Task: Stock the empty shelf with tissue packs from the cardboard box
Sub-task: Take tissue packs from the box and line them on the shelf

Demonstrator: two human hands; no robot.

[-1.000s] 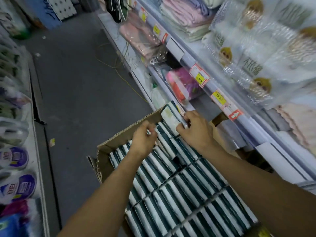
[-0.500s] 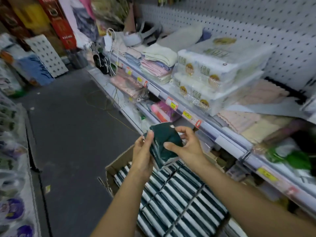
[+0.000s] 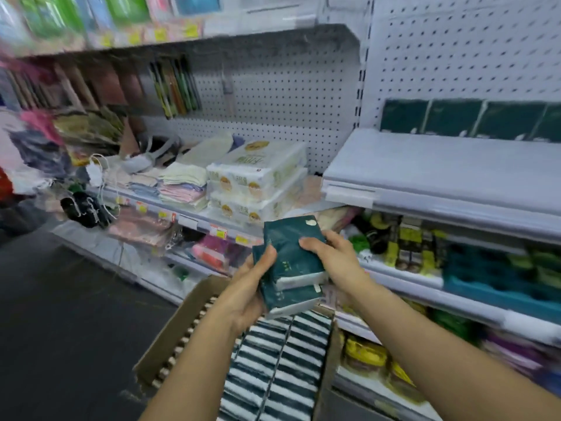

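Nearest the camera, the brown cardboard box [image 3: 170, 338] stands open on the floor just in front of the shelving, packed tight with rows of dark green and white tissue packs [image 3: 273, 372] set on edge. Above it both hands hold a small stack of dark green plastic-wrapped tissue packs [image 3: 290, 262]: the left hand [image 3: 252, 287] grips the stack's left edge with the thumb on top, and the right hand [image 3: 331, 256] holds the right edge, fingers curled round it. These packs look light and soft, likely to give under a squeeze, and the film wrap seems slick, so pressing the stack from both ends with a thumb on top should keep the packs from sliding apart. Beyond the hands, up and to the right, is the pale grey metal shelf [image 3: 440, 168], mostly bare, with a row of matching dark green packs [image 3: 467, 120] already lined against the white pegboard back. To its left sit white bundled tissue bricks [image 3: 255, 183] and folded pastel cloths [image 3: 182, 186], well clear of the route. The shelf's front lip is what the stack must pass over.
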